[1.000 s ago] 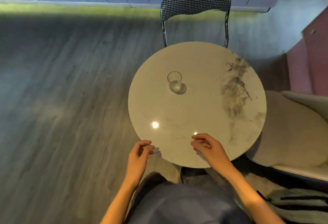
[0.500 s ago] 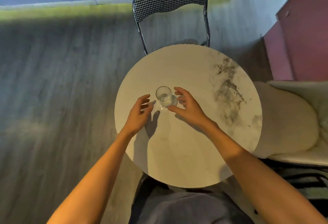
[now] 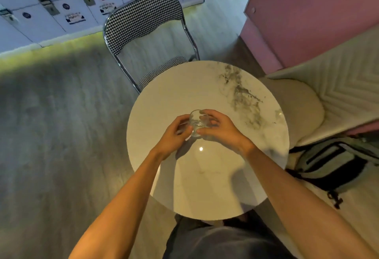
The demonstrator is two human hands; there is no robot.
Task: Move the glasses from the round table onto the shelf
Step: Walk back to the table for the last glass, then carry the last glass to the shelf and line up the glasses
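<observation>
One clear drinking glass (image 3: 197, 120) is near the middle of the round white marble table (image 3: 209, 178). My left hand (image 3: 174, 135) wraps its left side and my right hand (image 3: 221, 129) wraps its right side, so both hands grip it. Fingers hide the lower part of the glass, and I cannot tell whether its base still touches the tabletop. No shelf is in view.
A houndstooth chair with a chrome frame (image 3: 147, 33) stands behind the table. A cream cushioned seat (image 3: 303, 113) and a pink wall panel (image 3: 311, 16) are on the right, a grey bag (image 3: 332, 162) lies on the floor, and white lockers (image 3: 67, 6) line the far wall.
Both hands went from the table's near edge out to the glass and closed around it. The view shifted, showing more of the right side.
</observation>
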